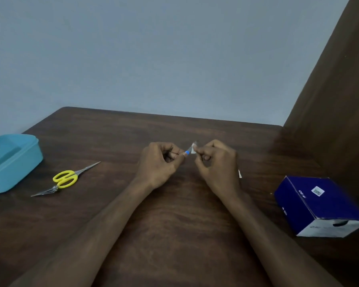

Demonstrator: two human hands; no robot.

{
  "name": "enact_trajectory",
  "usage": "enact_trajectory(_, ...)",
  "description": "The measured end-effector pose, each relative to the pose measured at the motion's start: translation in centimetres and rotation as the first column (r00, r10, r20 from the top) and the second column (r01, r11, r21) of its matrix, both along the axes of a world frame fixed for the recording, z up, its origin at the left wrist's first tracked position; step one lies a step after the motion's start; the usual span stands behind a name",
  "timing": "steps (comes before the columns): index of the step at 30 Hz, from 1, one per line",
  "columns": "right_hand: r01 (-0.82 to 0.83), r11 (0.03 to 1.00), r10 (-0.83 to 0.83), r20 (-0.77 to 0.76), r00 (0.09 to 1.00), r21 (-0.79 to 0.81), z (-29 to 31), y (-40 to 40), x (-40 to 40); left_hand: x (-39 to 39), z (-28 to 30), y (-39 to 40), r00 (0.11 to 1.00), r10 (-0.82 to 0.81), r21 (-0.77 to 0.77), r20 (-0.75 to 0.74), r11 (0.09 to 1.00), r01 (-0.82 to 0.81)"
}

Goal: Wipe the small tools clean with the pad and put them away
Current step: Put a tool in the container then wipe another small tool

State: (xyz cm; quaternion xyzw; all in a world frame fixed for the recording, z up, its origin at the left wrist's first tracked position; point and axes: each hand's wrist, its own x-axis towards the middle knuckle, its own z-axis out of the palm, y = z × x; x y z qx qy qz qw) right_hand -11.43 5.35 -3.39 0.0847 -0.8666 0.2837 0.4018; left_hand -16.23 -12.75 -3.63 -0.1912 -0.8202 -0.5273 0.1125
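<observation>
Over the middle of the brown table, my left hand (pixel 160 162) grips a small tool with a blue collar (pixel 187 152); most of the tool is hidden inside the fist. My right hand (pixel 216 162) pinches a small white pad (pixel 193 149) around the tool's metal tip. Both hands are held just above the tabletop. Yellow-handled scissors (pixel 67 177) lie at the left, their blades pointing to the far right. Silver tweezers (pixel 45 192) lie beside the scissors' handles.
A light blue plastic container (pixel 29 160) stands open at the table's left edge. A dark blue cardboard box (pixel 319 206) sits at the right. A scrap of white wrapper (pixel 240 174) shows behind my right hand. A brown panel (pixel 330 100) rises at the right.
</observation>
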Motion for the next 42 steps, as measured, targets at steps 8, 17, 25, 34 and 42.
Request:
enact_trajectory(8,0.078,0.995,-0.085,-0.126,0.988,-0.064,0.7,0.2,0.5,0.2,0.1,0.1,0.999,-0.031,-0.034,-0.018,0.999,0.031)
enact_trajectory(17,0.148,0.987,-0.151,-0.058,0.987,-0.062,0.4,0.6,0.5,0.1,-0.2,0.0,0.999,-0.034,-0.018,-0.032,0.999,0.034)
enact_trajectory(25,0.115,0.993,-0.118,-0.09,0.989,-0.037,0.2,0.5,0.2,0.2,0.1,0.1,0.998,-0.049,-0.018,-0.026,0.999,0.048)
enact_trajectory(34,0.062,0.955,-0.088,-0.078,0.993,-0.292,0.6,0.3,0.5,0.1,-0.1,0.1,0.999,-0.04,0.034,0.009,0.999,0.04)
enact_trajectory(42,-0.152,0.779,0.175,-0.022,0.984,-0.608,0.4,-0.5,-0.1,0.5,0.1,0.0,0.996,-0.092,0.001,0.002,0.996,0.092)
